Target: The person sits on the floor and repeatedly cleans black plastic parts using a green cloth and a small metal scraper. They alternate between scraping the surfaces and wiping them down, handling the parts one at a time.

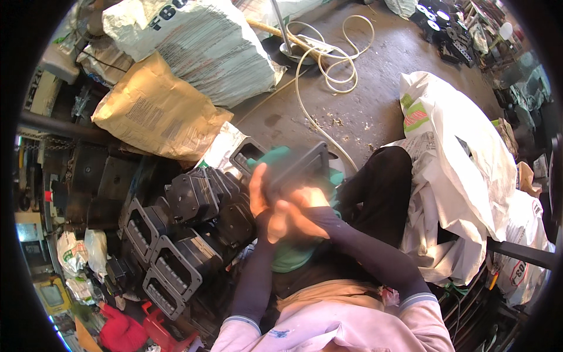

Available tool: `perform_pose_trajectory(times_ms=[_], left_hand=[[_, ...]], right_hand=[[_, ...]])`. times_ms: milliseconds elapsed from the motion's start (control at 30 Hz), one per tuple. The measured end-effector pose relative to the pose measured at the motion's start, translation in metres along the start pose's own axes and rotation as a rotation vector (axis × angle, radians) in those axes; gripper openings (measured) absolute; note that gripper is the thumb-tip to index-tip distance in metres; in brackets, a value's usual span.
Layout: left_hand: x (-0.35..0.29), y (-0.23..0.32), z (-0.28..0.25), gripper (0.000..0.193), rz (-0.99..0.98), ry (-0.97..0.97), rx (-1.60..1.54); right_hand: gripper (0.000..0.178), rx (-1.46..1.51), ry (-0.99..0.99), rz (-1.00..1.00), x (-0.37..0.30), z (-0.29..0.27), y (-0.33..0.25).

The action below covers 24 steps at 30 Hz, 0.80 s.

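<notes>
Over my lap I hold a black plastic housing [308, 163] with a rectangular frame at its upper end, tilted up to the right. My left hand [262, 196] grips its left side, with the fingers pointing away from me. My right hand [308, 202] is closed around its near part, close to the left wrist; both hands are partly blurred. Green cloth or sheeting [287, 258] lies on my lap and shows beyond the hands. Another black framed housing [243, 155] sits just past my left fingers. Left of my arm, several similar black housings [176, 264] are stacked with their openings toward me.
A brown paper sack [161, 111] and a large white sack [199, 53] stand at the far left. A pale hose [352, 58] coils on the floor ahead. White sacks [463, 170] crowd my right side. Black parts [443, 29] lie far right. Red items [123, 331] are low left.
</notes>
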<state>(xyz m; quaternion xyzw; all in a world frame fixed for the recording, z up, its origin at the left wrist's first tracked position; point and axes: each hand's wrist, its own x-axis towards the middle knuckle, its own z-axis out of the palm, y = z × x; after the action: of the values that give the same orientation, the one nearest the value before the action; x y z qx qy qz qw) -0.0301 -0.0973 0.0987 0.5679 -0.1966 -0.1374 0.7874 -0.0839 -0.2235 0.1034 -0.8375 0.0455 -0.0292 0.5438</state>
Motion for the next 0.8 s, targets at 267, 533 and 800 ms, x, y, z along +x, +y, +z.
perform_pose_trajectory(times_ms=[267, 533, 800], left_hand=[[0.002, -0.001, -0.001, 0.075, 0.072, 0.049, 0.137], [0.007, -0.004, -0.019, 0.069, -0.057, 0.189, 0.058], [0.011, -0.007, -0.043, 0.057, -0.133, 0.197, -0.162]], right_hand=[[0.025, 0.06, -0.032, -0.015, -0.019, -0.013, -0.014], [0.035, 0.113, -0.085, -0.355, -0.03, -0.042, -0.021], [0.025, 0.747, 0.767, 0.149, -0.047, -0.096, -0.041]])
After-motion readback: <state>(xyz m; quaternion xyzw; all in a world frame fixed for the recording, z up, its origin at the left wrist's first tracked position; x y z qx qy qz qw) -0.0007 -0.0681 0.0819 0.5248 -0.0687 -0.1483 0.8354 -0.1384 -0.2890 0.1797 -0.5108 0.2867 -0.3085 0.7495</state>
